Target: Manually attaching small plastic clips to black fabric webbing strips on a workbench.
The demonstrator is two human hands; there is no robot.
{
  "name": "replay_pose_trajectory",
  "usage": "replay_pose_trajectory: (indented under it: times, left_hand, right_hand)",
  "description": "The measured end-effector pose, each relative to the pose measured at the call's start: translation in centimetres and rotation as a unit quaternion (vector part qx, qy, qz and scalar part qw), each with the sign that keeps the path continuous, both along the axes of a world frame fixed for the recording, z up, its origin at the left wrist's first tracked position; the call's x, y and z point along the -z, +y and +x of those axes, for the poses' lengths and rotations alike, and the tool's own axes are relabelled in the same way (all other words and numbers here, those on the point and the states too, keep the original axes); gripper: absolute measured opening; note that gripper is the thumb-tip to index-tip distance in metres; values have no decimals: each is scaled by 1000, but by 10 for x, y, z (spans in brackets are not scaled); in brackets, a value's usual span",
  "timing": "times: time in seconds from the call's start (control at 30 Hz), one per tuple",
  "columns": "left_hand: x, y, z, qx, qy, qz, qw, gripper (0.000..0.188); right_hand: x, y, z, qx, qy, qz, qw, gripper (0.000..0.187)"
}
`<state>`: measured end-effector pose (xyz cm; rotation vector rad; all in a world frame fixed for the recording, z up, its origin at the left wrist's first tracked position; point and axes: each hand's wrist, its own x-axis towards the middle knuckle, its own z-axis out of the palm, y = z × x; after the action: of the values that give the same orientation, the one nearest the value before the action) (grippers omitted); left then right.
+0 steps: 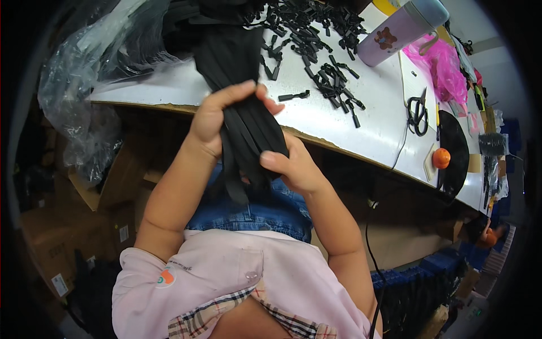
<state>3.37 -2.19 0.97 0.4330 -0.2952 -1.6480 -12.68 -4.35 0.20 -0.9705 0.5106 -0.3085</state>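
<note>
A thick bundle of flat black strips (257,127), apparently fabric, hangs over the table's front edge toward my lap. My left hand (212,116) is closed round its upper part, thumb across the top. Lower down, my right hand (296,166) grips the same bundle from the right side, thumb on the front and other fingers hidden behind. The bundle's far end runs up into a dark heap of black material (203,22) on the table. Just right of my left hand lies a single small black pull-like piece (294,96).
Many small black pieces (307,37) are strewn over the white table (361,141). To the right are a lilac bottle (395,34), black scissors (418,116), a pink plastic bag (440,70) and an orange fruit (441,158). Clear plastic (79,85) drapes at left; cardboard boxes (62,248) stand below.
</note>
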Motion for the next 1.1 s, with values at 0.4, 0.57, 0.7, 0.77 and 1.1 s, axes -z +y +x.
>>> replay_pose_trajectory:
  times: [0.4,0.57,0.7,0.77,1.1]
  left_hand:
    - [-10,-3,16,-47,-136,-29,989,15]
    - [-28,25,-6,104,-388,-45,915,9]
    - [-14,32,-25,190,-457,-134,859,9]
    - [-14,28,-28,270,-479,-150,821,10]
    - [4,26,-13,231,-364,-55,900,19]
  right_hand:
    - [21,15,-23,-75,-34,89,993,60]
    - [-10,-15,-59,39,-13,-137,990,60]
    - [-42,-25,-38,105,-68,-218,968,62]
    - [-46,-26,-28,49,-161,-52,984,53]
    - [-85,-21,-42,362,-187,-376,832,23]
